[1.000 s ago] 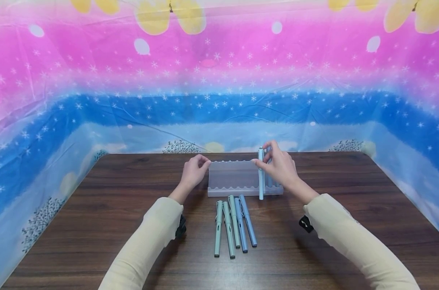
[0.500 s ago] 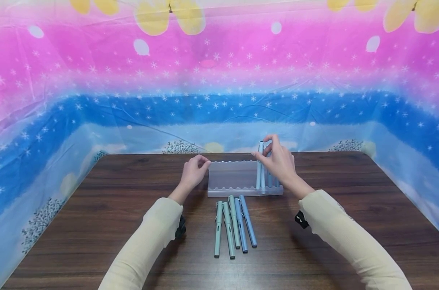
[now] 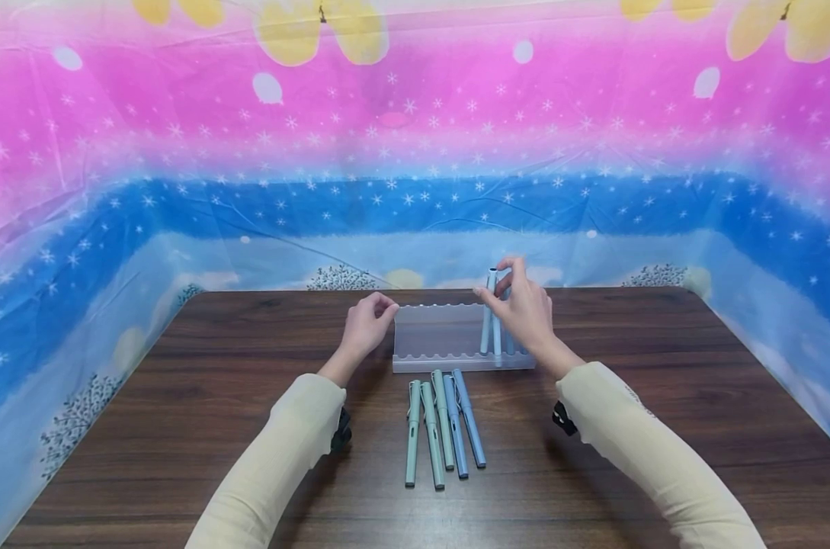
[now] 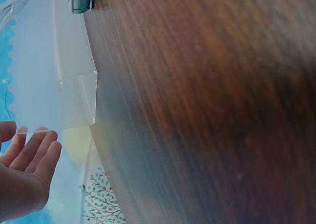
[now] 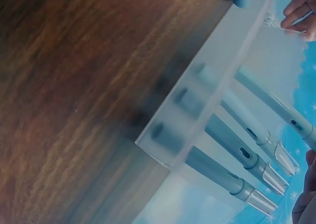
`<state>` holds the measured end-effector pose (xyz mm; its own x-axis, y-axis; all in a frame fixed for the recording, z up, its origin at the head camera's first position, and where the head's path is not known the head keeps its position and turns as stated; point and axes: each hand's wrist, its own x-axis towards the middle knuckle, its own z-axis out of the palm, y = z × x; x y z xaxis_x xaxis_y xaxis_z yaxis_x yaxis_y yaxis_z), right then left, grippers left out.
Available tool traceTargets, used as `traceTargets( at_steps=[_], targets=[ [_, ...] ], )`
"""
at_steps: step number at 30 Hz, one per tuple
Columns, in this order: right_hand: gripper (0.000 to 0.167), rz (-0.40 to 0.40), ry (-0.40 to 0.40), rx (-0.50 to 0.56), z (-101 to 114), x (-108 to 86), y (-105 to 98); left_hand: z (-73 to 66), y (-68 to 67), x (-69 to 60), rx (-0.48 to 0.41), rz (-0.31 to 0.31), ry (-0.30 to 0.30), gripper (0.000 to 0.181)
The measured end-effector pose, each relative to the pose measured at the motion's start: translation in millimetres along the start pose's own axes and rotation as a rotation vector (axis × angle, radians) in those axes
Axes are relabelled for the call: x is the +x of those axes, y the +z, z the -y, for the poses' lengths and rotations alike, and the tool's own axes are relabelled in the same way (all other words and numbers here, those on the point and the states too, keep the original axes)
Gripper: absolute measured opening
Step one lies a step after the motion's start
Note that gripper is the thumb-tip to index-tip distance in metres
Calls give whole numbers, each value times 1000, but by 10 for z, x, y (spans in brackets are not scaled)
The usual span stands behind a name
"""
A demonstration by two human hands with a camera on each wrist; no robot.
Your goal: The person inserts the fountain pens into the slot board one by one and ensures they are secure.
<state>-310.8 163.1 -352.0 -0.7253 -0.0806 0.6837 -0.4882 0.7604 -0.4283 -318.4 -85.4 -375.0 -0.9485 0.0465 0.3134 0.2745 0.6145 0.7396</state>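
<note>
A clear, frosted pen rack (image 3: pixel 438 332) with scalloped edges stands near the far side of the table. My left hand (image 3: pixel 370 326) pinches its upper left corner between thumb and fingers. With the right hand (image 3: pixel 530 311) I hold a light blue pen (image 5: pixel 274 101) near its upper end, tilted over the rack. The held pen's lower end is above the rack's front ledge. Beside it, another light blue pen (image 5: pixel 247 120) and two darker blue pens, one in the middle (image 5: pixel 232 140) and one at the end (image 5: pixel 212 169), stand in the rack's right part.
Several pens lie on the brown wooden table (image 3: pixel 250 427) in front of the rack: green ones (image 3: pixel 412 435) on the left and blue ones (image 3: pixel 469 419) on the right. A patterned cloth (image 3: pixel 415 191) hangs around the back and sides.
My right hand has lifted the light blue pen from in front of the rack and moved it slightly left, over the rack, beside the standing light blue pen. The left hand stays put.
</note>
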Motion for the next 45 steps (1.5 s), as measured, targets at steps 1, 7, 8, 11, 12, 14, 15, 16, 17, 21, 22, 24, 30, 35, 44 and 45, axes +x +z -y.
traceTargets(
  at_steps=[1,7,8,11,12,14,15,16,17,21,22,24,30,35,44,45],
  targets=[
    [43,4,-5,-2,1,-8,7,-2,-2,-1,1,1,0,16],
    [43,31,-22,-12,0,-51,39,-10,-2,-2,4,2,-11,15],
    [42,34,-23,-12,0,-56,42,-10,-1,-1,4,2,-13,15],
    [42,47,-23,-14,-8,-72,55,-9,-1,0,4,3,-11,15],
    [41,51,-24,-18,-11,-79,59,-10,-1,0,3,3,-11,16],
    [41,57,-31,-27,-17,-87,67,-12,-2,0,2,4,-12,16],
    [41,59,-37,-31,-24,-91,73,-12,-1,1,0,5,-11,16],
    [41,60,-44,-34,-28,-92,77,-12,1,3,-2,6,-11,16],
    [41,64,-50,-41,-35,-94,80,-10,3,4,-4,6,-11,15],
    [40,76,-72,-51,-53,-94,85,-9,6,8,-8,10,-13,15],
    [40,81,-75,-53,-55,-93,82,-9,6,9,-7,11,-15,15],
    [40,91,-78,-49,-59,-90,72,-14,2,9,-6,12,-18,16],
    [40,193,-80,-21,-75,-59,-5,-17,-2,20,-3,4,-13,16],
    [52,349,-84,9,-130,-41,-65,-12,-4,14,-7,6,-13,15],
    [58,437,-22,17,-212,3,-72,-5,-2,-5,-10,11,-15,15],
    [58,448,-8,16,-213,8,-73,-6,0,-4,-10,12,-15,15]
  ],
)
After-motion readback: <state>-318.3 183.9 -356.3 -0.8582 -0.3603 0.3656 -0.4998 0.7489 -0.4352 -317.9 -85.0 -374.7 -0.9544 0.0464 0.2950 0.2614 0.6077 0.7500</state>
